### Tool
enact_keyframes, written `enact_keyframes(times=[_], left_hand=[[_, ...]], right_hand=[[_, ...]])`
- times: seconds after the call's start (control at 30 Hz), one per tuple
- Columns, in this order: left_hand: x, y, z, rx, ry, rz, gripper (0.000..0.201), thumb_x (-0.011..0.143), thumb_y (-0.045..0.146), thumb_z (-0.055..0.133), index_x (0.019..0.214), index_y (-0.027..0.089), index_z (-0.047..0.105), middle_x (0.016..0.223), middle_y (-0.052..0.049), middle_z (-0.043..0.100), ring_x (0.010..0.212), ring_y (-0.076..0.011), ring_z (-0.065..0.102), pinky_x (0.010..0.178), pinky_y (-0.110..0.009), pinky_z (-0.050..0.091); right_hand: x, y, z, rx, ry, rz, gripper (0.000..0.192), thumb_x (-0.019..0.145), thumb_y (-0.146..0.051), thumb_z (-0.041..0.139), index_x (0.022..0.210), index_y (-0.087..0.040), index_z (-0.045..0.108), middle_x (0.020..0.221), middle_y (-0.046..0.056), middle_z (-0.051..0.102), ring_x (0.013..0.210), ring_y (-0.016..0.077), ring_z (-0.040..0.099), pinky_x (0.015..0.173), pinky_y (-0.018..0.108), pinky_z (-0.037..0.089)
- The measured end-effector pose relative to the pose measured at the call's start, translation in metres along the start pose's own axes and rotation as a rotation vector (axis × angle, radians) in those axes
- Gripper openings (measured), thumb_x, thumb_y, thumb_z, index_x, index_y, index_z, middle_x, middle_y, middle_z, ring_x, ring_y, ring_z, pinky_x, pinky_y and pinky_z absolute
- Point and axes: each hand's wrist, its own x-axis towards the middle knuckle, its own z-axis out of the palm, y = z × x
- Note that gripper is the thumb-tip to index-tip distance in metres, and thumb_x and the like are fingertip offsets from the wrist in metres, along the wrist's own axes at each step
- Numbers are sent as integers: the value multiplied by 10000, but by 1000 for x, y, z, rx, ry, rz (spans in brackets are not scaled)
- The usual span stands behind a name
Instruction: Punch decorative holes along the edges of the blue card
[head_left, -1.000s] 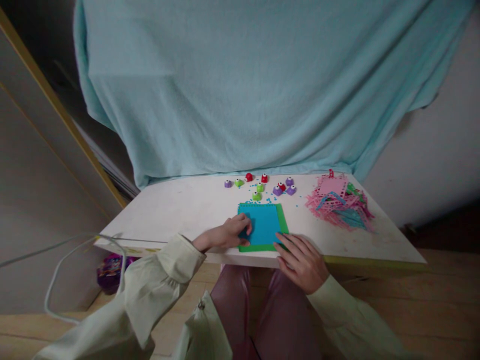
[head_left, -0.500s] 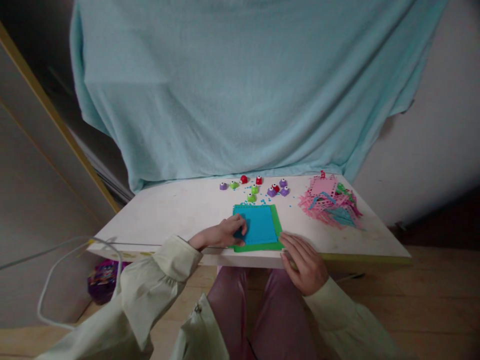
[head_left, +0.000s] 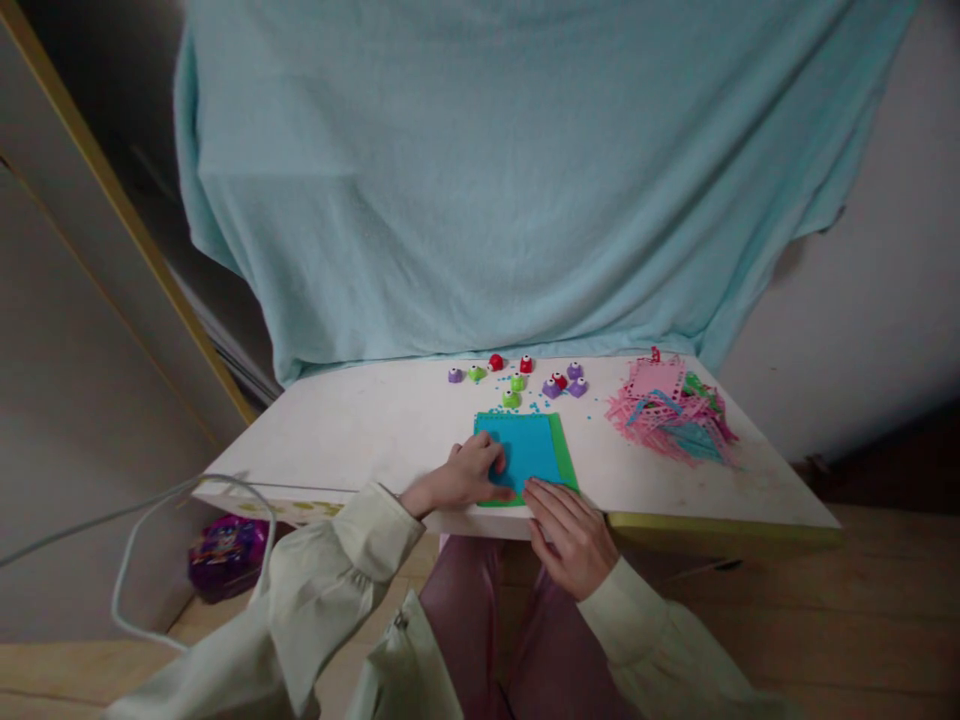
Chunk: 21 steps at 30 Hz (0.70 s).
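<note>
Both hands flat, open: left hand (head_left: 471,473) & right hand (head_left: 568,527) on blue paper sheet (head_left: 527,447).

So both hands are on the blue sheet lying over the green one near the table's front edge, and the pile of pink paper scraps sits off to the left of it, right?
Not quite. The head view shows the pile of pink paper scraps to the right of the sheets, not the left. The rest holds: the left hand and right hand both rest on the blue sheet lying over the green one, near the table's front edge.

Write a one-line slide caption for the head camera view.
Both hands, left hand and right hand, press blue paper onto green paper.
</note>
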Motion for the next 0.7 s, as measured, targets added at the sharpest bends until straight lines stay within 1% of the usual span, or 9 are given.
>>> enact_keyframes(times=[0.1,0.27,0.47,0.63,0.7], left_hand=[[5,0,-1,-17,-65,-56,413,642,485,728,922,230,565,1030,-37,461,991,-235,480,856,-370,385],[9,2,-10,-43,-154,-83,384,654,431,710,973,263,578,1064,-36,450,1031,-248,476,899,-414,380],[8,4,-15,-57,-182,-77,382,656,366,698,996,251,570,1064,-44,447,1034,-261,471,892,-432,386],[11,2,-15,-75,-204,-71,400,632,297,704,1007,240,577,1017,-38,458,986,-254,482,853,-393,412],[13,0,-16,-83,-207,-43,397,626,264,696,1004,232,579,990,-35,469,957,-247,489,836,-377,422]], right_hand=[[-2,1,4,0,21,13,468,860,-115,478,1326,-155,493,1318,102,548,1231,242,487,1035,441,433],[-3,4,5,1,25,12,466,860,-109,470,1322,-157,496,1316,98,552,1225,240,491,1022,442,441],[-2,2,3,3,11,15,481,866,-106,460,1342,-172,474,1325,90,545,1235,232,485,1026,439,438],[-1,2,-1,11,8,10,474,872,-101,443,1339,-175,479,1331,95,540,1237,228,485,1032,436,430],[-1,2,-2,12,10,3,469,873,-103,441,1334,-177,483,1329,92,542,1238,225,484,1033,434,428]])
